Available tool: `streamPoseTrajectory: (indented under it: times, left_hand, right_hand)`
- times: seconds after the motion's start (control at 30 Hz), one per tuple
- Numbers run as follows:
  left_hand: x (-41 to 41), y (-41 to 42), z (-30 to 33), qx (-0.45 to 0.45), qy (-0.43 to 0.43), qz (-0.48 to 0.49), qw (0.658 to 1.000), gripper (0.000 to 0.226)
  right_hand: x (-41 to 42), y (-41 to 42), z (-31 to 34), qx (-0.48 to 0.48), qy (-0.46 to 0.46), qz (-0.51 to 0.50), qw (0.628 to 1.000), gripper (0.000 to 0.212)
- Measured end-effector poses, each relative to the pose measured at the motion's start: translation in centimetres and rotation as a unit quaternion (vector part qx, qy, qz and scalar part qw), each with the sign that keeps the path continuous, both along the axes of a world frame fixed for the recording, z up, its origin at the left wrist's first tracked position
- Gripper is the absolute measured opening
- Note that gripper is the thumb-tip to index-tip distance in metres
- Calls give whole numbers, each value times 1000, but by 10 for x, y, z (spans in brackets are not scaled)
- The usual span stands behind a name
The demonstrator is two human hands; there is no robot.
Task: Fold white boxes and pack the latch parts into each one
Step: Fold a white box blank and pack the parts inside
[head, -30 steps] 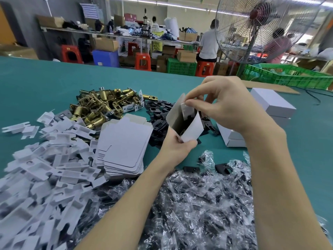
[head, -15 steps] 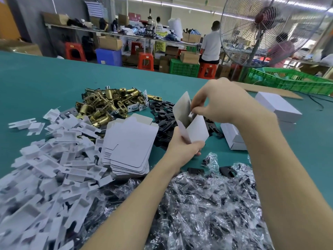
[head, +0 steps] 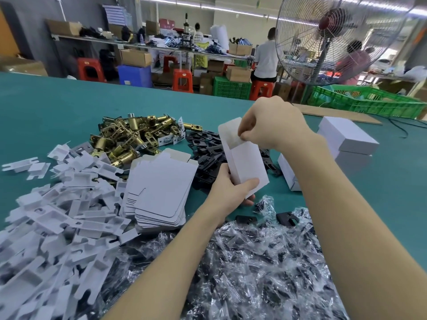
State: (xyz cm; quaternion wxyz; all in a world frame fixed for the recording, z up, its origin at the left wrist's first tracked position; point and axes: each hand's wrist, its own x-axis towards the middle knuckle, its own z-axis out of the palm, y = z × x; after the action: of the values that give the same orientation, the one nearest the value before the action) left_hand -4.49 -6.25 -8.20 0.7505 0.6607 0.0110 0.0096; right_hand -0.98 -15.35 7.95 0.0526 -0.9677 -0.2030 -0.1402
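Left hand [head: 227,191] grips the bottom of the white box [head: 245,161], thumb across its front, holding it tilted above the green worktop [head: 46,107]. Right hand [head: 269,123] is curled over the box's open top, fingers [head: 248,134] pinching a flap there. Can't see anything inside it. Brass latches [head: 129,137] are piled left of the box, flat box blanks [head: 159,190] just beside it.

Half-folded white box [head: 245,162], upright, tilted

Bare green counter [head: 46,107] far left and far right, room for hands. Blocked near by clear bags [head: 265,262], white card pieces [head: 57,222], flat boxes [head: 161,188], gold latches [head: 129,135].
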Motion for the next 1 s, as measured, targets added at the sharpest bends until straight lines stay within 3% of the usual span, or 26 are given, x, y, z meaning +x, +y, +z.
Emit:
streamPoseTrajectory:
  times: [0.13, 0.27, 0.33, 0.53, 0.73, 1.0]
  left_hand:
    - [-1, 1, 3, 22, 8, 9, 1000, 32]
    - [-1, 3, 6, 25, 8, 38, 999, 26]
    - [0, 5, 7, 16, 7, 62, 998, 24]
    - [0, 8, 9, -5, 14, 88, 996, 28]
    - [1, 7, 9, 7, 20, 77, 997, 49]
    - [0, 6, 7, 10, 8, 73, 997, 40]
  right_hand:
    - [9, -6, 1, 10, 13, -26, 1000, 24]
    - [14, -27, -20, 175, 3, -65, 982, 22]
    - [14, -40, -45, 212, 37, -103, 971, 23]
    - [7, -51, -109, 76, 231, -42, 969, 49]
    - [13, -51, -120, 116, 187, -14, 975, 50]
    - [14, -47, -122, 92, 198, -21, 976, 30]
